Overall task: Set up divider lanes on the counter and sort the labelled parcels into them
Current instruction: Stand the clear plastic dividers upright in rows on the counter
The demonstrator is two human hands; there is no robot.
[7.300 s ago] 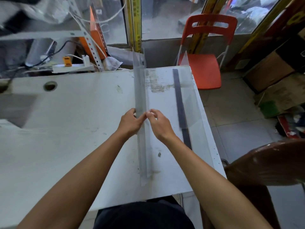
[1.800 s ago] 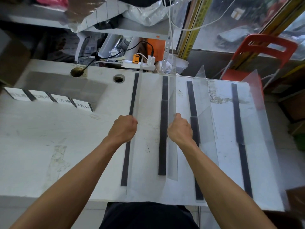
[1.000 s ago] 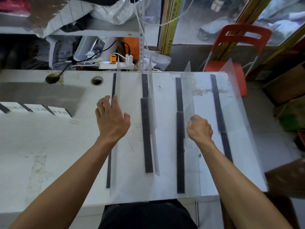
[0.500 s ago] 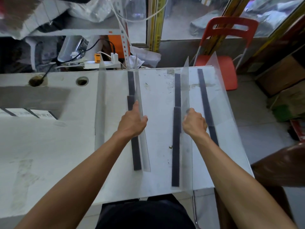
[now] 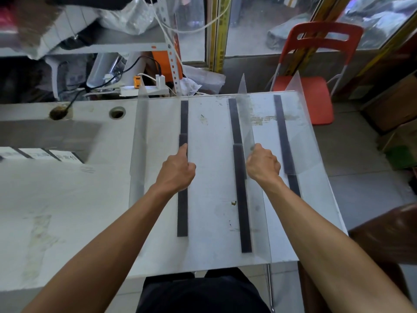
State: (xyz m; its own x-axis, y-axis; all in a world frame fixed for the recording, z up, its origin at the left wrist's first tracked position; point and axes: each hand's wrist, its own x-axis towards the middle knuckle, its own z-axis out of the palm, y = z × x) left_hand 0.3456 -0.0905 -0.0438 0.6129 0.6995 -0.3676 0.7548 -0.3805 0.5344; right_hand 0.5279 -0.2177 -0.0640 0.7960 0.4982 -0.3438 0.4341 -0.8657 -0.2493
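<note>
Several clear plastic dividers stand in a row on the white counter (image 5: 67,199), each beside a black strip (image 5: 182,211). My left hand (image 5: 176,170) pinches the top edge of the second divider (image 5: 188,123), which I see edge-on, with the forefinger stretched along it. My right hand (image 5: 262,163) grips the top of the third divider (image 5: 248,123) in a fist. The leftmost divider (image 5: 138,143) and the rightmost divider (image 5: 300,136) stand untouched. White label cards (image 5: 33,153) lie in a row at the far left. No parcels are in view.
A red chair (image 5: 316,96) stands past the counter's far right corner and a brown chair (image 5: 383,233) at its right side. A power strip (image 5: 144,89) with cables lies behind the counter. Two holes (image 5: 117,112) pierce the counter top. Cardboard boxes (image 5: 394,105) sit at the right.
One second ago my left hand lay open at the leftmost divider; it has since moved right and taken the second divider's top edge. My right hand stays on the third divider.
</note>
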